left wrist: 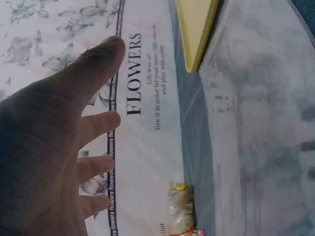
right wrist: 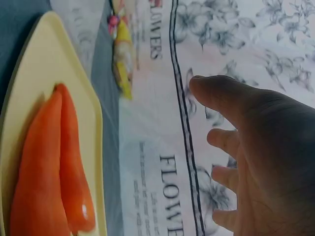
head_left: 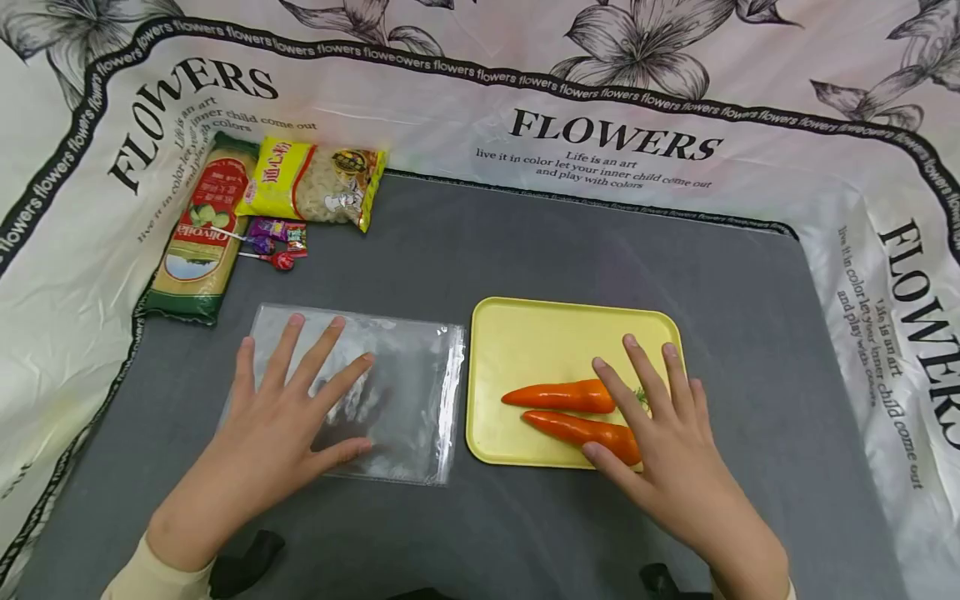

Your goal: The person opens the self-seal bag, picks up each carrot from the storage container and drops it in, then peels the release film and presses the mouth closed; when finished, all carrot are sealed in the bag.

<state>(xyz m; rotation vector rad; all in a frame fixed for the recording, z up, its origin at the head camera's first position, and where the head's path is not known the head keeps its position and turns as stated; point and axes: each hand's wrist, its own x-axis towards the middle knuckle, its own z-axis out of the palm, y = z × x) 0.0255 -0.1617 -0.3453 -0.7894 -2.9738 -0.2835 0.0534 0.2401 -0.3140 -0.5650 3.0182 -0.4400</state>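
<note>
My left hand [head_left: 270, 429] is spread over a clear zip bag [head_left: 405, 392] lying flat on the grey table; its fingers are straight and hold nothing. On the right, a yellow tray [head_left: 555, 333] carries two orange carrots [head_left: 562, 397], side by side with tips pointing left. Above the tray's right part hovers my right hand [head_left: 675, 450], fingers spread, hiding the carrots' thick ends. In the right wrist view the carrots [right wrist: 42, 172] lie apart from that hand [right wrist: 275, 142]. The left wrist view shows the left hand [left wrist: 49, 142] raised above the bag [left wrist: 261, 123].
At the back left lie a green-and-red pack of noodles [head_left: 206, 225], a yellow bag of pasta [head_left: 315, 183] and several small candies [head_left: 281, 237], including lollipops. A white flower-print cloth [head_left: 450, 117] borders the grey surface [head_left: 570, 242].
</note>
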